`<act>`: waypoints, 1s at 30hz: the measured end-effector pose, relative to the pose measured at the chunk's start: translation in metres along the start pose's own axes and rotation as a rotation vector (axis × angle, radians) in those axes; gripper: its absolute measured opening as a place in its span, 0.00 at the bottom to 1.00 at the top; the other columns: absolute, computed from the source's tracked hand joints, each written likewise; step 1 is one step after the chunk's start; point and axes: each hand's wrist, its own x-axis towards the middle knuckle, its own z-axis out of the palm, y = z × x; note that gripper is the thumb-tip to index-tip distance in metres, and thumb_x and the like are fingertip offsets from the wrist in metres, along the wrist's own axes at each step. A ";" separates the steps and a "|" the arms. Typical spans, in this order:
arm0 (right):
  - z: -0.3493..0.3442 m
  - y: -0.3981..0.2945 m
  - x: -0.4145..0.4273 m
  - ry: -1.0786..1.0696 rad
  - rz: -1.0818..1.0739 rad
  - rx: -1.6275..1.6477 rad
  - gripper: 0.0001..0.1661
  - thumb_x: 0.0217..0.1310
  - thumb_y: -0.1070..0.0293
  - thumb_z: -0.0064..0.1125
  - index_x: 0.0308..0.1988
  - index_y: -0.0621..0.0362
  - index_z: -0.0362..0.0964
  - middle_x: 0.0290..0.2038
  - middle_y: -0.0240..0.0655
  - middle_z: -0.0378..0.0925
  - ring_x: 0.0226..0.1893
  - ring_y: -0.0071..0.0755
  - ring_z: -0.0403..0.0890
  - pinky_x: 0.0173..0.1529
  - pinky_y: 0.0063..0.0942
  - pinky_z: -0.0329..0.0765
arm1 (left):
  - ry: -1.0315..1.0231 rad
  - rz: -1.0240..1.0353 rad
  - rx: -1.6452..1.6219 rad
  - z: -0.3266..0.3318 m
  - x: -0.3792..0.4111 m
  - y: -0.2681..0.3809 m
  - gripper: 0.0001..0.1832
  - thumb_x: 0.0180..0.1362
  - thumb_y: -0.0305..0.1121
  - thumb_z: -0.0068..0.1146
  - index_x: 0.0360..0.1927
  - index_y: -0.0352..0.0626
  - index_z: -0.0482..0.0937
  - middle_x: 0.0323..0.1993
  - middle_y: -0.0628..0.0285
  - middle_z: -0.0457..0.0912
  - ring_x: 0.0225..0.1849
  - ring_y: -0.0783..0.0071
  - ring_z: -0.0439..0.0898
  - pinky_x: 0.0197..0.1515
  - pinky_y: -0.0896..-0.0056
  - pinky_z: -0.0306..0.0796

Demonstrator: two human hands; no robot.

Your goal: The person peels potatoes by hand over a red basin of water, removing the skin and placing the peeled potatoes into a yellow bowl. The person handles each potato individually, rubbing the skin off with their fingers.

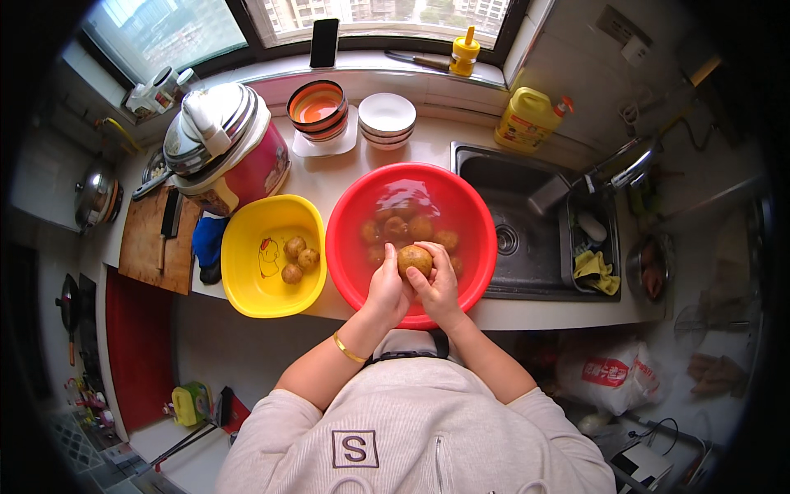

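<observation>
Between my two hands is a round brown potato (415, 262), held above the near half of a red plastic basin (341, 259). My left hand (390, 287) cups it from the left and below, its wrist wearing a gold bangle. My right hand (439, 285) wraps its right side, thumb across the front. Several more potatoes (421, 228) lie under the water in the basin, some partly hidden by my hands. Left of the basin, a yellow plastic tub (247, 293) with a cartoon duck print holds three potatoes (295, 247).
A black sink (524, 272) adjoins the basin on the right, under a metal faucet (629, 170). Stacked orange bowls (317, 108) and white bowls (387, 117) stand behind. A rice cooker (247, 154), a cutting board (139, 247) and a black-bladed knife (170, 216) are at left.
</observation>
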 end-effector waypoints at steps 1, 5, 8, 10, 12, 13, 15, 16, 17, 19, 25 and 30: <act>-0.002 0.001 0.001 -0.006 -0.009 -0.004 0.22 0.57 0.65 0.57 0.50 0.62 0.64 0.48 0.40 0.67 0.46 0.31 0.72 0.50 0.26 0.70 | 0.008 0.013 0.127 -0.002 0.002 0.000 0.31 0.66 0.56 0.25 0.48 0.37 0.68 0.38 0.55 0.76 0.38 0.66 0.79 0.39 0.69 0.77; -0.010 -0.003 0.009 -0.034 0.080 0.065 0.18 0.61 0.60 0.49 0.44 0.63 0.68 0.42 0.39 0.72 0.44 0.31 0.72 0.50 0.28 0.69 | -0.069 -0.118 0.386 -0.008 0.004 0.013 0.26 0.64 0.58 0.34 0.41 0.46 0.73 0.29 0.64 0.77 0.28 0.78 0.77 0.25 0.82 0.70; -0.010 0.004 0.008 -0.052 0.263 0.293 0.19 0.66 0.58 0.41 0.40 0.63 0.70 0.37 0.36 0.75 0.36 0.27 0.75 0.43 0.24 0.72 | -0.194 -0.204 0.331 -0.009 0.004 0.013 0.25 0.64 0.59 0.35 0.39 0.47 0.72 0.23 0.67 0.74 0.19 0.81 0.72 0.17 0.86 0.61; -0.006 0.016 0.010 0.023 0.413 0.448 0.19 0.68 0.58 0.38 0.41 0.61 0.69 0.32 0.38 0.76 0.27 0.23 0.76 0.32 0.19 0.73 | -0.183 -0.202 0.313 -0.009 0.005 0.002 0.24 0.63 0.59 0.36 0.38 0.49 0.72 0.19 0.68 0.70 0.15 0.83 0.65 0.15 0.87 0.56; -0.006 0.018 0.009 0.078 0.619 0.612 0.21 0.69 0.55 0.36 0.41 0.60 0.70 0.30 0.37 0.77 0.23 0.22 0.77 0.27 0.18 0.75 | -0.123 -0.193 0.277 -0.007 0.004 -0.012 0.24 0.64 0.59 0.34 0.37 0.51 0.71 0.15 0.70 0.66 0.12 0.84 0.59 0.13 0.87 0.51; -0.006 0.016 0.008 0.043 0.658 0.601 0.21 0.69 0.55 0.36 0.41 0.60 0.70 0.31 0.37 0.77 0.24 0.23 0.77 0.28 0.19 0.75 | -0.082 -0.175 0.224 -0.007 0.003 -0.014 0.24 0.64 0.60 0.32 0.37 0.51 0.71 0.15 0.70 0.65 0.11 0.84 0.58 0.13 0.86 0.51; -0.010 0.008 0.004 -0.021 0.735 0.576 0.21 0.69 0.54 0.37 0.41 0.59 0.70 0.33 0.36 0.77 0.24 0.25 0.77 0.28 0.21 0.76 | -0.006 -0.143 0.118 -0.005 0.001 -0.016 0.26 0.64 0.60 0.30 0.37 0.50 0.71 0.14 0.69 0.65 0.11 0.84 0.58 0.13 0.86 0.51; -0.009 0.002 0.003 -0.066 0.715 0.615 0.21 0.67 0.52 0.44 0.43 0.60 0.69 0.34 0.37 0.77 0.27 0.29 0.79 0.32 0.25 0.77 | -0.197 -0.247 0.014 -0.027 0.009 -0.013 0.29 0.64 0.61 0.26 0.39 0.48 0.72 0.19 0.66 0.71 0.16 0.80 0.68 0.16 0.81 0.61; 0.000 0.011 -0.001 -0.010 0.530 0.432 0.20 0.66 0.54 0.47 0.44 0.60 0.68 0.35 0.36 0.77 0.29 0.30 0.79 0.35 0.25 0.77 | -0.056 -0.178 0.039 -0.038 0.019 -0.023 0.30 0.64 0.61 0.26 0.40 0.47 0.73 0.22 0.65 0.73 0.19 0.78 0.71 0.20 0.79 0.64; 0.022 0.022 -0.005 0.104 0.163 0.063 0.19 0.63 0.58 0.53 0.47 0.60 0.66 0.35 0.36 0.76 0.34 0.31 0.78 0.41 0.26 0.75 | 0.224 -0.041 0.091 -0.029 0.024 -0.027 0.31 0.64 0.60 0.25 0.41 0.44 0.73 0.28 0.63 0.76 0.26 0.74 0.77 0.26 0.75 0.72; 0.015 0.014 0.003 0.135 0.218 -0.021 0.18 0.61 0.59 0.55 0.41 0.63 0.70 0.31 0.35 0.77 0.33 0.32 0.79 0.41 0.29 0.75 | 0.148 0.112 0.159 -0.020 0.017 -0.036 0.29 0.65 0.59 0.27 0.43 0.44 0.72 0.32 0.65 0.77 0.32 0.74 0.77 0.34 0.73 0.73; 0.004 0.014 0.020 0.095 0.645 0.374 0.21 0.65 0.54 0.45 0.32 0.60 0.75 0.20 0.33 0.73 0.16 0.24 0.71 0.18 0.21 0.65 | 0.037 0.137 0.248 -0.023 0.012 -0.039 0.28 0.65 0.59 0.29 0.45 0.47 0.71 0.28 0.67 0.73 0.24 0.79 0.67 0.24 0.77 0.62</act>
